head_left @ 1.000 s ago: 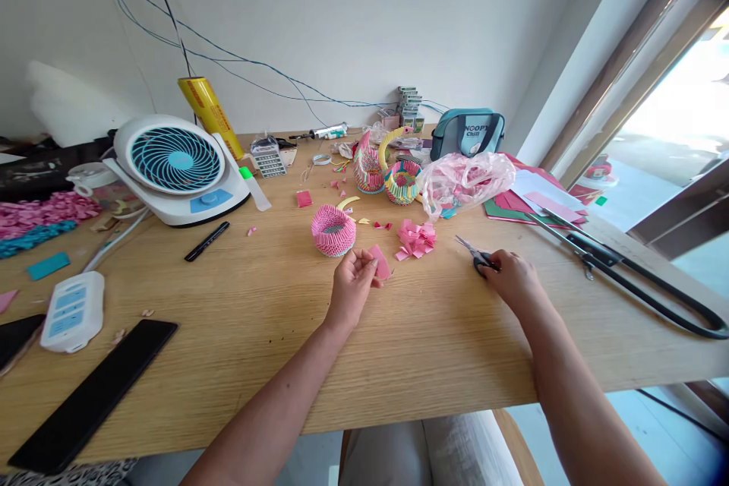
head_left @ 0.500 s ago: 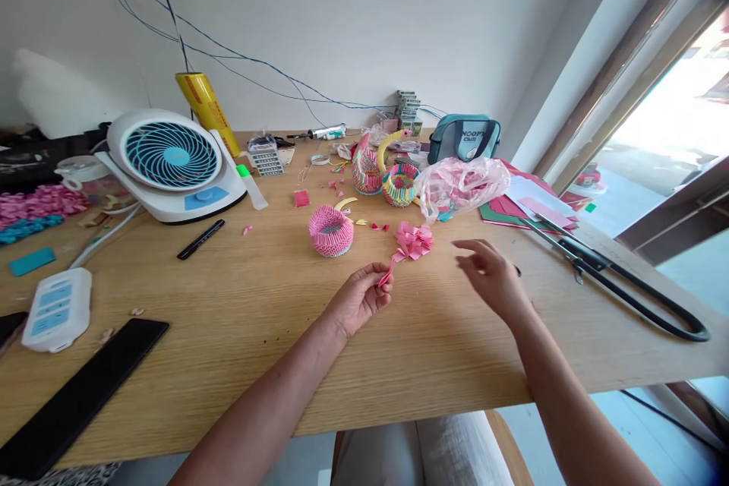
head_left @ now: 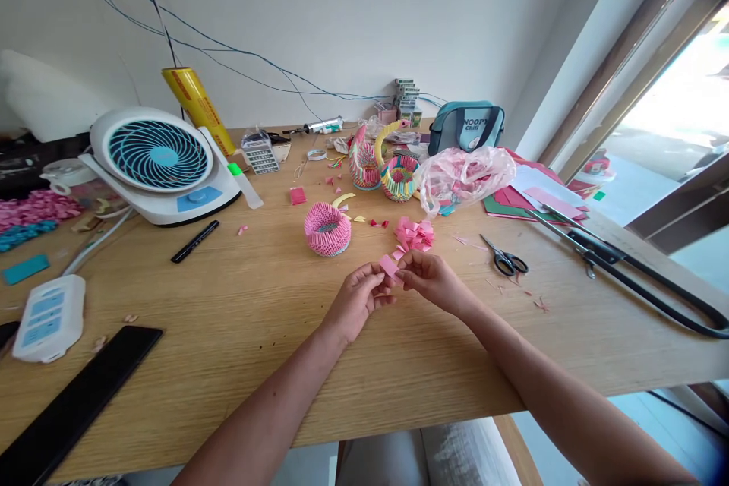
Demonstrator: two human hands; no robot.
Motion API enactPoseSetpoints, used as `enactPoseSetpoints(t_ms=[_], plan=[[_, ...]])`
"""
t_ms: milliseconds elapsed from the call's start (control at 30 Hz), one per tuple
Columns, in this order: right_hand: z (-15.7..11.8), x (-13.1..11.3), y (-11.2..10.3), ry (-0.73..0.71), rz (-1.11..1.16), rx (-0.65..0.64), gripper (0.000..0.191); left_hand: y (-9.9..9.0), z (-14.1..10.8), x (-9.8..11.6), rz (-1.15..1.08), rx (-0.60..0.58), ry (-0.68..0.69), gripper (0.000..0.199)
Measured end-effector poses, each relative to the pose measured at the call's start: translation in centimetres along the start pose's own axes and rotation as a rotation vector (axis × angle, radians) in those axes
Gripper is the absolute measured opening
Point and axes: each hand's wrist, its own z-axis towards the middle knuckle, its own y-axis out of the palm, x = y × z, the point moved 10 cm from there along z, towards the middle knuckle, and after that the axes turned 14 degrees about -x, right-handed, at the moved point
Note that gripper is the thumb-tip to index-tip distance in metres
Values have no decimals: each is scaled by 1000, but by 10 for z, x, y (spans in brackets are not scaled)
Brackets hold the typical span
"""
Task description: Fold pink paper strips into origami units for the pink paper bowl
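Both hands meet over the middle of the table [head_left: 273,364] around a small pink paper piece [head_left: 389,266]. My left hand [head_left: 358,298] pinches its lower left side between thumb and finger. The fingertips of my right hand [head_left: 430,279] are closed on its right edge. Just beyond them lies a loose heap of pink paper pieces [head_left: 414,234]. A pink folded-paper basket shape [head_left: 328,229] stands to the left of the heap, with a curved yellow paper piece [head_left: 344,199] behind it.
Black-handled scissors [head_left: 506,261] lie right of my right hand, near paper scraps and a long black-handled cutter [head_left: 620,262]. Behind are two paper figures [head_left: 399,176], a plastic bag [head_left: 465,176] and a teal bag [head_left: 467,127]. A fan [head_left: 165,159] and power strip [head_left: 50,317] sit left.
My right hand has moved left and in to the paper, where it was apart before. The scissors, earlier mostly hidden behind it, now show. The view has shifted slightly.
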Motion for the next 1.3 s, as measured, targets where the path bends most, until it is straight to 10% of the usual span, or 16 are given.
enactPoseSetpoints(t_ms=[367,767,1300], plan=[[-12,-7,-3,-54,9,85,26,-10,-4,8,279,147,38,27],[-30,-50,13,-364,-687,67,16,-6,-3,9,186,106,37,21],[-12,2,-3,-149,180,148,23,2,-8,18,405,174,39,19]])
